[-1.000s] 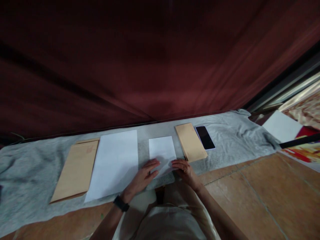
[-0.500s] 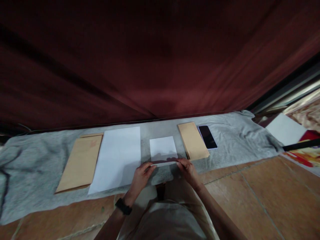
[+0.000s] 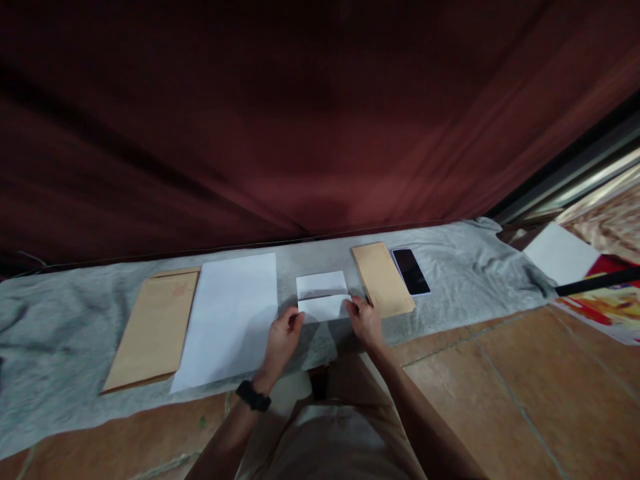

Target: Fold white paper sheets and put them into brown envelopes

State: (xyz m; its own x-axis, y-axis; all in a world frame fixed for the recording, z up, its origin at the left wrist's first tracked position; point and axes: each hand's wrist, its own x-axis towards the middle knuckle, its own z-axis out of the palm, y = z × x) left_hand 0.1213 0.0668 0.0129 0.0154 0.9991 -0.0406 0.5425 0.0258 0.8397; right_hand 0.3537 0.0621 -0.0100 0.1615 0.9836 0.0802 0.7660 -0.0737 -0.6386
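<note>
Both hands are working the small white sheet right in the middle of the grey cloth, and the risk here is a crooked fold: the near flap is being brought up over the far half, and if one side travels further than the other the edges could end up skewed. The left hand is pinching the flap's left end, its grip closed on the paper between thumb and fingers; the right hand is doing the same at the right end, grip clamped on that corner. The cloth underneath is soft and rumpled, so pressing a crease here could drag the fabric and shift the sheet sideways. There is also little room to spare: the small brown envelope is lying just beside the right hand, and a stray knuckle could nudge it toward the phone lying right next to it. As for the sheet itself, it is looking thin, plain and white, already showing two bands with a horizontal line across its middle where the raised flap is meeting the back half. It is sitting between the large white paper on the left and that small envelope on the right, with a big brown envelope lying further left, partly tucked under the large paper.
</note>
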